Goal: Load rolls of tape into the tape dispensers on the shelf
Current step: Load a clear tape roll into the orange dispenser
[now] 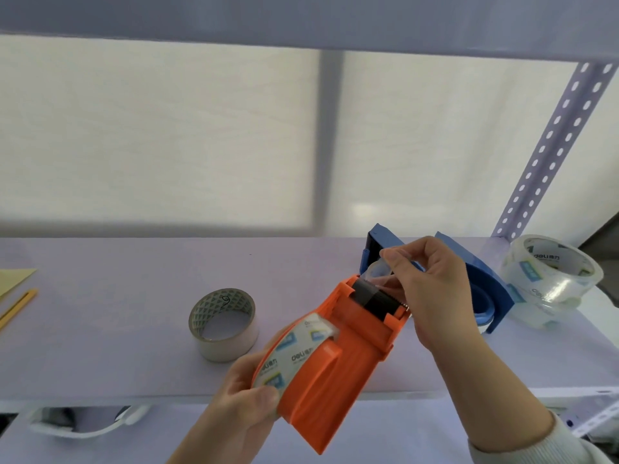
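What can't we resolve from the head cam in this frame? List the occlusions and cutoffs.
- Blue dispenser: middle hidden behind the right hand; whether it holds tape is unclear.
- Tape end pinched by the right hand: clear film, so its path over the orange dispenser's black roller is unreadable.
- Yellow objects: cut off by the left edge.
- White object below the shelf: blurred, partly hidden by the shelf edge.

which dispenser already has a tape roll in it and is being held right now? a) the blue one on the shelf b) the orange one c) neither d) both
b: the left hand grips the orange dispenser with a clear roll seated inside, while the right hand pulls the tape end over its roller; the blue dispenser rests on the shelf.
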The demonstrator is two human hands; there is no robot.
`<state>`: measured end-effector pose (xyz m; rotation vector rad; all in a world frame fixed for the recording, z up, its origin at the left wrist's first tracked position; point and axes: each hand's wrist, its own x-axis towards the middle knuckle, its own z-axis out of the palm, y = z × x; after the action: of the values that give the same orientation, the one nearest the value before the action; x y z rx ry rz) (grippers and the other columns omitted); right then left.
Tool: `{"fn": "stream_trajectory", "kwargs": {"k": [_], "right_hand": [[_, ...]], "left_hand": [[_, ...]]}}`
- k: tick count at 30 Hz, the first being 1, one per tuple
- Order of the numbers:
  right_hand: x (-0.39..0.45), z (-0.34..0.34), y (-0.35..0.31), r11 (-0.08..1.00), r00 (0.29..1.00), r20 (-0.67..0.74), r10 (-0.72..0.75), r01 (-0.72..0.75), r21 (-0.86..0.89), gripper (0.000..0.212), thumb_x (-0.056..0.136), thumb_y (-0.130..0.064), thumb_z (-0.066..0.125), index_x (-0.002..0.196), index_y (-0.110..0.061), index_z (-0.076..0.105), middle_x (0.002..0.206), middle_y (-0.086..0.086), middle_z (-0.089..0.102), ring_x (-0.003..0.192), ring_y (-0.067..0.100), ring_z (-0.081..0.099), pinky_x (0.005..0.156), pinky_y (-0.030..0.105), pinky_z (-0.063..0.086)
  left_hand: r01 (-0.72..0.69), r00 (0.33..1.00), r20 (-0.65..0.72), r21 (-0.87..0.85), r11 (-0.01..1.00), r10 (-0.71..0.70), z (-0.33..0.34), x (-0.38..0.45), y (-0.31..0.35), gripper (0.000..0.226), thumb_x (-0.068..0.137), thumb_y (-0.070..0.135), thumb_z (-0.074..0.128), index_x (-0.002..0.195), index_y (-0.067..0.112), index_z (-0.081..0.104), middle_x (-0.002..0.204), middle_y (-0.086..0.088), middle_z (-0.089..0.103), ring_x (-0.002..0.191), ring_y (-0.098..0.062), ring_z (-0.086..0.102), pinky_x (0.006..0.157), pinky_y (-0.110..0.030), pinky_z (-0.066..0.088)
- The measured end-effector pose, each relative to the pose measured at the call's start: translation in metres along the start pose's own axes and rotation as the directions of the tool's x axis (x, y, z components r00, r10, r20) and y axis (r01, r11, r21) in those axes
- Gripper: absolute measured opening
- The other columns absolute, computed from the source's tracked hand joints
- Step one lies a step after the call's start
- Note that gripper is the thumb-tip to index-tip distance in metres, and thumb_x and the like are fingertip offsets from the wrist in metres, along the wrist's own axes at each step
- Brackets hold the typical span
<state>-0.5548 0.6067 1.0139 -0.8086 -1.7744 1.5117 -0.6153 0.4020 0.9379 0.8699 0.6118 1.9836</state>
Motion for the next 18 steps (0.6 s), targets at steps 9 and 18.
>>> {"fn": "stream_trajectory", "kwargs": {"k": [9,18], "right_hand": [[0.008,-0.003,-0.001,0.982,0.997,-0.039,0.062,-0.054,0.180,0.007,0.095,-0.009,0.052,0.090,-0.006,0.048,0.088,0.011,0.072,0.039,0.017,0.064,0.037,0.022,0.050],[0.010,-0.004,0.009,0.927,0.979,-0.066,0.191,-0.158,0.340,0.012,0.097,-0.011,0.050,0.085,-0.011,0.047,0.082,0.011,0.072,0.039,0.016,0.060,0.038,0.022,0.050]], "left_hand": [[-0.111,0.976,-0.185,0.036,0.993,0.116,-0.007,-0.006,0.005,0.038,0.093,-0.003,0.043,0.130,-0.013,0.039,0.132,-0.028,0.053,0.121,-0.033,0.053,0.103,-0.038,0.040],[-0.030,0.995,-0.099,-0.094,0.995,0.020,-0.008,-0.005,0.000,0.039,0.095,0.001,0.042,0.132,-0.011,0.039,0.132,-0.026,0.054,0.120,-0.032,0.055,0.101,-0.037,0.045]]}}
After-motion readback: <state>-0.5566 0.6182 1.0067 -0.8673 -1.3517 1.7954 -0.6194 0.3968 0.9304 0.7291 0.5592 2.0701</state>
